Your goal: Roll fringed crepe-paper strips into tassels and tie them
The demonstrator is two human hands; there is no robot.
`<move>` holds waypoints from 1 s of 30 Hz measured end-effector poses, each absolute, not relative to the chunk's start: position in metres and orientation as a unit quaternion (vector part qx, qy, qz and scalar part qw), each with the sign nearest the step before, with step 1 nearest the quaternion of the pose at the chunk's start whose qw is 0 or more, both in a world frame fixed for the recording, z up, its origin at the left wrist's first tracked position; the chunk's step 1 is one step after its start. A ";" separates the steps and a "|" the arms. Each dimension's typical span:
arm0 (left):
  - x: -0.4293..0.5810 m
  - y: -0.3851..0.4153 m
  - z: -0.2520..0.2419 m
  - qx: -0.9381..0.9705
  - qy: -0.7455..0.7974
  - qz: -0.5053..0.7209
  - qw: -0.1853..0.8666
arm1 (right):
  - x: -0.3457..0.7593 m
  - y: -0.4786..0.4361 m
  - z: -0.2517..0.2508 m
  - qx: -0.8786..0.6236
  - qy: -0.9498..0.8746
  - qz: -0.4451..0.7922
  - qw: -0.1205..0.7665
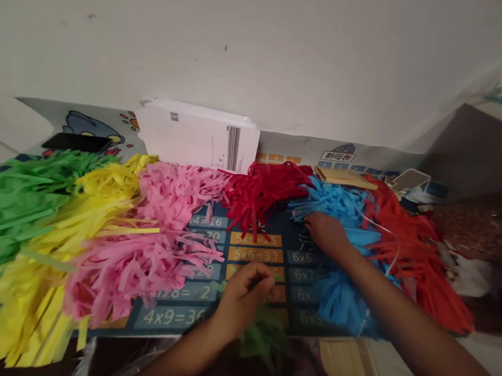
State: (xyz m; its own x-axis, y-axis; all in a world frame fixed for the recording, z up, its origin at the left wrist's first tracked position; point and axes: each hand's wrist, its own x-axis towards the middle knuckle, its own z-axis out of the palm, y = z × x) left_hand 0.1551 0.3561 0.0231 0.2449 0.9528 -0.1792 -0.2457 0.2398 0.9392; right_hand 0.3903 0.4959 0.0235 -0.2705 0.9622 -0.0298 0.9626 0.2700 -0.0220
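Observation:
My left hand (pixel 250 288) is over the front middle of the mat (pixel 171 318), its fingers curled; a blurred light green paper tassel (pixel 264 335) shows beside and below it, partly hidden by the hand. My right hand (pixel 323 230) reaches to the blue tassels (pixel 342 200), its fingers bent at their left edge. What its fingertips hold, if anything, is hidden. Red tassels (pixel 263 194) lie left of my right hand. Pink tassels (pixel 142 266) are left of my left hand.
Yellow (pixel 55 277) and green tassels (pixel 22 200) spread at the left; orange-red ones (pixel 418 251) lie at the right with a white cord (pixel 388 232). A white box (pixel 198 138), a black phone (pixel 77 142) and a tan packet (pixel 344 177) stand or lie along the wall.

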 end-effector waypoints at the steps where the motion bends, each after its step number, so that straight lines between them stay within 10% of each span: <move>1: 0.155 0.356 0.022 0.422 0.419 0.449 0.667 | 0.389 0.496 0.026 0.604 0.797 -0.015 0.012; 30: 0.164 0.354 0.018 0.492 0.466 0.455 0.577 | 0.420 0.404 0.029 0.638 0.650 -0.265 -0.317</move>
State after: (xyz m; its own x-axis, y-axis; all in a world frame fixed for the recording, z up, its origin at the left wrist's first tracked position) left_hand 0.1639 0.3540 0.0177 0.1511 0.9844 -0.0902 -0.0657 0.1010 0.9927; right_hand 0.4195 0.4036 0.0286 0.0139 0.9972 0.0731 0.6612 0.0457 -0.7488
